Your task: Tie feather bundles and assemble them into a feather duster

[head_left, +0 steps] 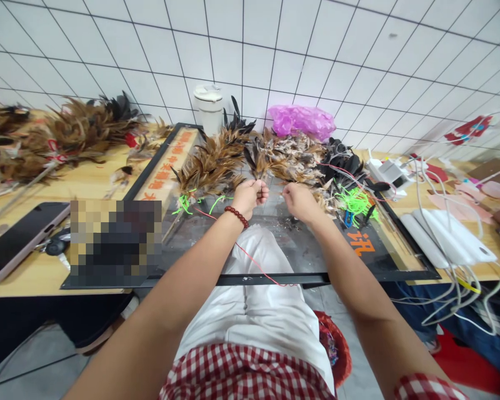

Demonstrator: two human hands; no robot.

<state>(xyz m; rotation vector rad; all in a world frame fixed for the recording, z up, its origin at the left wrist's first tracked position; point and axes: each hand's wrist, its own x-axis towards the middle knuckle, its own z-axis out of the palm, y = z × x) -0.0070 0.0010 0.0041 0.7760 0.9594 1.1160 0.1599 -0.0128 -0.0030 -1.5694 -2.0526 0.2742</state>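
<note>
My left hand (250,199), with a brown bead bracelet on the wrist, is closed in a pinch at the base of a small bunch of dark and brown feathers (256,161). A short gap to the right, my right hand (299,201) is closed with its fingers curled; anything inside it is hidden. Left of the hands lies a long brown feather bundle (216,158) with black tips. Loose pale and brown feathers (295,155) are piled behind my right hand. Bright green strips (356,203) lie to its right. A thin red cord (250,255) runs below my left hand.
A glass-topped black-framed board (283,275) lies before me. Behind stand a white lidded cup (209,105) and a pink plastic bag (302,121). More feather bundles (79,130) and a phone (20,239) are left. White power banks (450,236) with cables are right.
</note>
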